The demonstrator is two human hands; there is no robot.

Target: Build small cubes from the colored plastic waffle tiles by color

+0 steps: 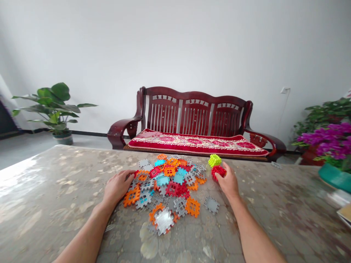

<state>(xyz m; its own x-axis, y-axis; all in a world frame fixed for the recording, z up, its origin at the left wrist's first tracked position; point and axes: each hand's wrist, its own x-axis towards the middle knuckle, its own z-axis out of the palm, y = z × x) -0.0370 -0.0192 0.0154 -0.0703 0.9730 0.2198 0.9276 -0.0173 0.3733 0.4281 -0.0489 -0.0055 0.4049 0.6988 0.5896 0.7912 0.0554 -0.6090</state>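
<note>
A loose pile of toothed plastic building panels [162, 180] in orange, grey, light blue and red lies on the table; some have window cut-outs. At the pile's left edge, my left hand [116, 187] has its thumb and fingertips closed about a red panel [136, 174], of which only a small part shows. To the right of the pile, my right hand [229, 182] is closed around a red cube built of such panels [218, 173], thumb in front and fingers behind. A yellow-green cube [214, 160] stands just behind the red one.
The patterned table [68, 204] spreads out around the pile. A lone grey panel [211, 205] lies near my right wrist. At the right edge are a teal flowerpot [334, 177] with purple flowers and a blurred box [344, 213]. Behind the table stands a wooden bench [196, 113].
</note>
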